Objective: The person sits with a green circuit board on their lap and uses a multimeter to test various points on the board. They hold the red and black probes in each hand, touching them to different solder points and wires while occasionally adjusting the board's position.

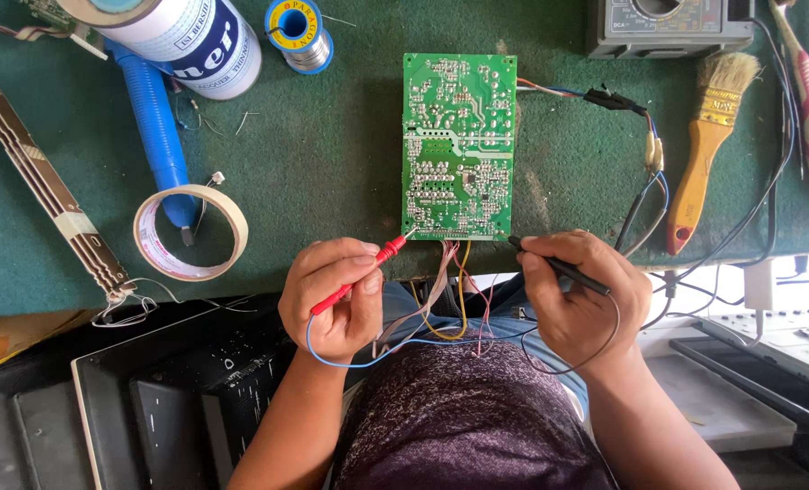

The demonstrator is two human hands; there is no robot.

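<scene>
The board (460, 145) lies flat on the green mat (332, 154), solder side up, with its long side running from near to far. It sits just beyond both hands, in the middle of the scene.

The left hand (330, 295) is closed around the red probe (361, 272), pinching it like a pen. The probe slants up and to the right, and its metal tip is at the near left corner of the board (it looks like it touches, but the tip is too small to be sure). The right hand (579, 295) is closed around the black probe (559, 266) the same way. That probe slants up and to the left, and its tip stops just beside the near right corner of the board, maybe not on it yet.

Both hands are about as close to the board, one on each side. The wrists are low and the knuckles face up. A bunch of thin wires (450, 290) hangs from the near edge of the board, between the two hands.

On the left lies a tape roll (190, 232). On the right lies a brush (706, 136), and a meter (667, 25) sits at the far right.
</scene>
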